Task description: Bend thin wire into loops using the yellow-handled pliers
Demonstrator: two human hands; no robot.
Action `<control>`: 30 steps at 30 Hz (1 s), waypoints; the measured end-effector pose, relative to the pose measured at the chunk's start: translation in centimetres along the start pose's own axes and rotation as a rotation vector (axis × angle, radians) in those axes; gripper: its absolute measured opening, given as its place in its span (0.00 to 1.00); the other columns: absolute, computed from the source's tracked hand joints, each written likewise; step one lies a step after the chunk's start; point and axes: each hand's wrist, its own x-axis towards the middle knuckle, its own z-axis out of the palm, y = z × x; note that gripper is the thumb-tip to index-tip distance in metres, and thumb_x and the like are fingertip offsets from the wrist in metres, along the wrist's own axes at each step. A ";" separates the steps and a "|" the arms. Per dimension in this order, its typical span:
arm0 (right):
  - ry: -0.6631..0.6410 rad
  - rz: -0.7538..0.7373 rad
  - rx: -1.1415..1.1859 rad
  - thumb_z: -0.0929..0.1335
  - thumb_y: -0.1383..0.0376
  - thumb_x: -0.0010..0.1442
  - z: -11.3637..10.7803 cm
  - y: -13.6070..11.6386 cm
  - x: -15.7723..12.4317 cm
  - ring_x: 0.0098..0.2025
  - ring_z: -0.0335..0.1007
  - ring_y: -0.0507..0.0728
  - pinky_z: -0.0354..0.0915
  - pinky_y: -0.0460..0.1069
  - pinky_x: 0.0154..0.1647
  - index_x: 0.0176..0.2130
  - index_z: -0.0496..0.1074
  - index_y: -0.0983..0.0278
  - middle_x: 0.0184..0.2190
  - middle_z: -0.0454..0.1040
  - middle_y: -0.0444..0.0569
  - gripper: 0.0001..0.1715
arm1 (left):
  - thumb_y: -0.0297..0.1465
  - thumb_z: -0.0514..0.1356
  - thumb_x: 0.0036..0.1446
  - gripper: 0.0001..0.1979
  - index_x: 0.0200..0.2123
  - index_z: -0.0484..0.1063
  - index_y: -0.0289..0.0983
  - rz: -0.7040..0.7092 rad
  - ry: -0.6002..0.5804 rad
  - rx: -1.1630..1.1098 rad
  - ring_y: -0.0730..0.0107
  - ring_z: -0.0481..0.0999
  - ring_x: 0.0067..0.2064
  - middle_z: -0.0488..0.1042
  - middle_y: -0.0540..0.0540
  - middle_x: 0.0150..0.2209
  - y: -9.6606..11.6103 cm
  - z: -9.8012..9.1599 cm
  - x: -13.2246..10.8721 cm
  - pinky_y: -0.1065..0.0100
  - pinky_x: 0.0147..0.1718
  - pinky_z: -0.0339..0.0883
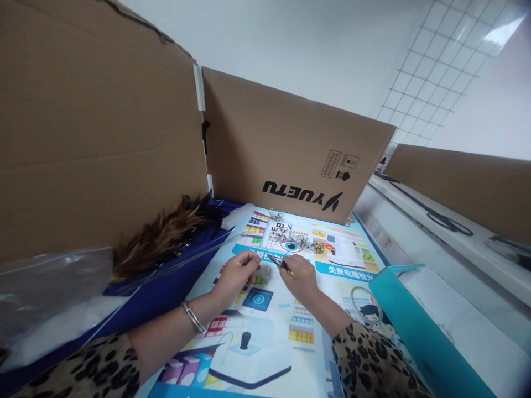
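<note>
Head camera: a clear plastic bag lies far left, beside brown feathers; a silver bracelet circles the left wrist; the left hand has thumb and index finger pinched together on a thin wire loop, held over the printed poster; pliers point at those fingertips, whether biting anything I cannot tell; tangled silver wire lies beyond; the right hand is curled closed round the pliers' handles; farther right, a wire coil sits near a teal panel
</note>
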 end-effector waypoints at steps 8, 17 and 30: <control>-0.047 -0.085 -0.159 0.63 0.66 0.57 -0.7 0.1 0.2 0.34 0.62 0.56 0.58 0.50 0.37 0.37 0.70 0.64 0.27 0.68 0.49 0.08 | 0.36 0.58 0.49 0.08 0.27 0.67 0.37 0.020 -0.015 0.047 0.77 0.62 0.16 0.63 0.56 0.16 -0.5 -0.2 0.1 0.76 0.15 0.53; -0.089 -0.159 -0.287 0.61 0.66 0.59 -1.3 0.0 0.6 0.32 0.58 0.56 0.52 0.51 0.34 0.36 0.70 0.64 0.26 0.65 0.49 0.10 | 0.37 0.57 0.51 0.09 0.27 0.66 0.37 0.033 -0.011 0.072 0.76 0.61 0.16 0.62 0.56 0.14 -0.8 -0.3 0.2 0.75 0.16 0.53; -0.086 -0.094 -0.178 0.63 0.66 0.57 -0.5 0.2 0.0 0.33 0.61 0.56 0.57 0.50 0.36 0.34 0.70 0.63 0.26 0.67 0.49 0.07 | 0.39 0.58 0.51 0.10 0.28 0.66 0.38 0.020 -0.002 0.014 0.79 0.61 0.15 0.66 0.55 0.19 -0.4 -0.2 0.1 0.76 0.14 0.54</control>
